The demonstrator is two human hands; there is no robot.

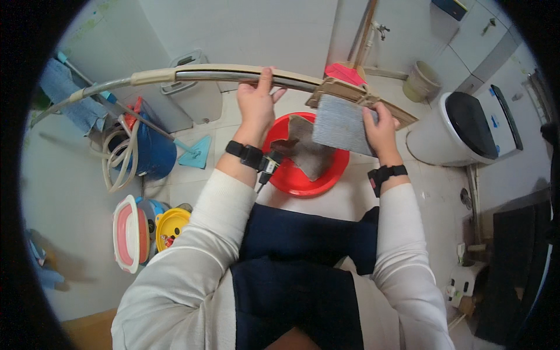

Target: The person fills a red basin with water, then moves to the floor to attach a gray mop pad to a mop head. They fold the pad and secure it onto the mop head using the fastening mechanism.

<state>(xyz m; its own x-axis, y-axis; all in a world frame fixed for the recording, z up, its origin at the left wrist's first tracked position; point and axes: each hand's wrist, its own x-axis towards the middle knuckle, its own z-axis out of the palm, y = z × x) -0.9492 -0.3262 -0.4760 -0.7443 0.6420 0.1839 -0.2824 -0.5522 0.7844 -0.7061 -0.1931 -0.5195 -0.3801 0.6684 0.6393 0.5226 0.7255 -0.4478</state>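
A long mop (217, 76) with a beige and chrome pole stretches across the view, its flat beige head (401, 115) at the right. My left hand (258, 100) is closed round the pole near the head. In my right hand (382, 125) I grip a grey rectangular mop pad (341, 123) by its right edge, fingers at the mop head. The pad hides part of the head, and I cannot tell whether it is attached. Below both hands stands a red basin (296, 189) holding something grey-brown, either wet cloth or murky water.
Left are a blue bucket (158, 153) with a coiled hose (111, 158), a light-blue triangular mop (197, 153), a pink-white folding basin (123, 233) and a yellow basin (171, 220). A grey bin (201, 102) stands behind. Right are a white bin with black lid (449, 131) and a beige bucket (421, 83).
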